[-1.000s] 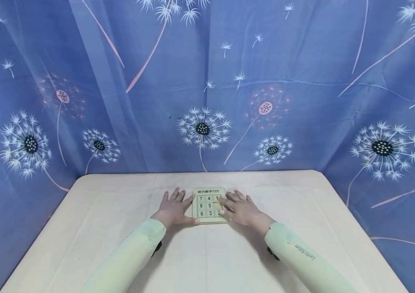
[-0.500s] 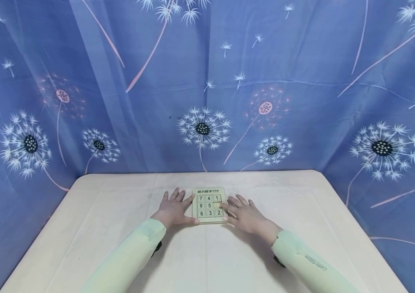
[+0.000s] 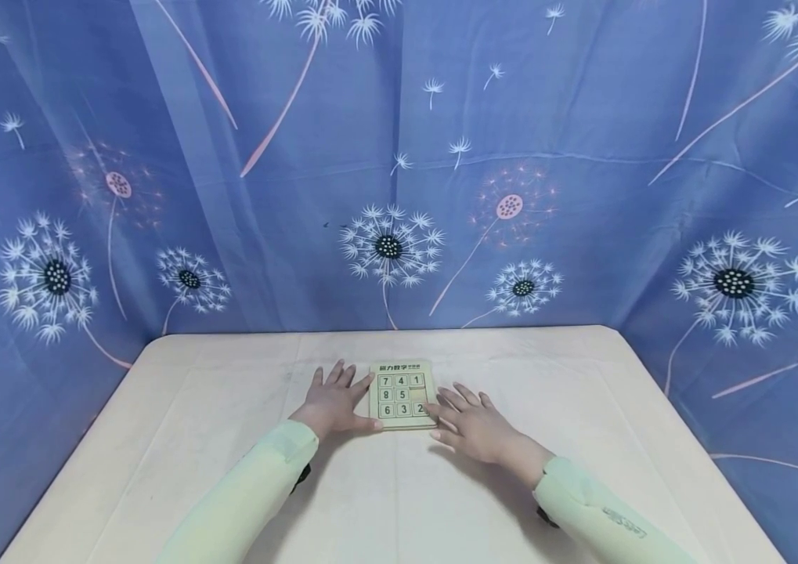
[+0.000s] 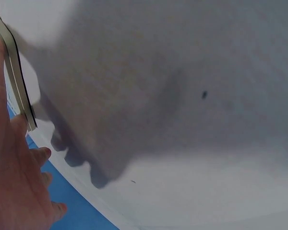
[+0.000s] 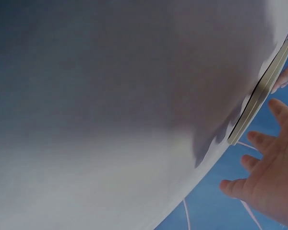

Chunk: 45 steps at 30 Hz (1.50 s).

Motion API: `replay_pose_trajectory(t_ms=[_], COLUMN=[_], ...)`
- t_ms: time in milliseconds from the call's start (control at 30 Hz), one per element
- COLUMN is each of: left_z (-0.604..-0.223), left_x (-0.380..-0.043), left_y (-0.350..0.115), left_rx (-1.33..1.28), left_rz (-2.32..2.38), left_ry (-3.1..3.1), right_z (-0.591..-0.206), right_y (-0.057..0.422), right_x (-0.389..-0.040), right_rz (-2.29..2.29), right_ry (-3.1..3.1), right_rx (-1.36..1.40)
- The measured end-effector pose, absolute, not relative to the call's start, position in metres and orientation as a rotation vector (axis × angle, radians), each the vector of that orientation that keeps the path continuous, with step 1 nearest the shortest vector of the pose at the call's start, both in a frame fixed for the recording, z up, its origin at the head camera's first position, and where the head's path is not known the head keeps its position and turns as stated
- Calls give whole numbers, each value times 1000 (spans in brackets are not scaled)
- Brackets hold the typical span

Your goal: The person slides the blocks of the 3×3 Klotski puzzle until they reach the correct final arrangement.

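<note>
A pale yellow number sliding puzzle (image 3: 404,418) lies flat on the table in the head view. Its tiles read 7, 4, 1, then 8, 5 and a gap, then 6, 3, 2. My left hand (image 3: 331,403) rests at the puzzle's left side, thumb and index finger touching that edge, the other fingers spread. From the right, my right hand (image 3: 476,424) reaches its index fingertip onto the 2 tile (image 3: 420,408); its other fingers are spread out. Both wrist views show the puzzle's thin side edge, in the left wrist view (image 4: 19,79) and the right wrist view (image 5: 259,96).
A pale cloth covers the table (image 3: 229,470). Behind it and along both sides hangs a blue curtain (image 3: 286,258) printed with dandelions. Light green sleeves (image 3: 250,486) cover both forearms.
My right hand has drawn back towards me and to the right, its index fingertip passing from near the 1 tile and gap down to the 2 tile. The left hand stays put.
</note>
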State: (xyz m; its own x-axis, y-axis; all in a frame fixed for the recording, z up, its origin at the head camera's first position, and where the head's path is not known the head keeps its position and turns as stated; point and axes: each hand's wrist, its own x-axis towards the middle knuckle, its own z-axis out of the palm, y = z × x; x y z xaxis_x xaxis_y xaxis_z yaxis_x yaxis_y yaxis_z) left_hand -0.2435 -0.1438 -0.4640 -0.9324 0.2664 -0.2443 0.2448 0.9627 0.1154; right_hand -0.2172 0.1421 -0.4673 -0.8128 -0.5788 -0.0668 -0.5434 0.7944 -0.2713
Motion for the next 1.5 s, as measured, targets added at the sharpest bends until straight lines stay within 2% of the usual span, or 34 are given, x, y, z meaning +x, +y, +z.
replay_pose_trajectory(t_ms=[933, 1500], left_z=[-465, -465], left_x=[-244, -243], left_y=[-144, -144], left_rx=[389, 382], left_rz=[130, 135], left_ry=[2855, 2852], right_z=[-463, -469], right_y=[137, 129], right_x=[-205, -211], right_rz=[-380, -385], right_ry=[2836, 2869], right_rx=[-860, -775])
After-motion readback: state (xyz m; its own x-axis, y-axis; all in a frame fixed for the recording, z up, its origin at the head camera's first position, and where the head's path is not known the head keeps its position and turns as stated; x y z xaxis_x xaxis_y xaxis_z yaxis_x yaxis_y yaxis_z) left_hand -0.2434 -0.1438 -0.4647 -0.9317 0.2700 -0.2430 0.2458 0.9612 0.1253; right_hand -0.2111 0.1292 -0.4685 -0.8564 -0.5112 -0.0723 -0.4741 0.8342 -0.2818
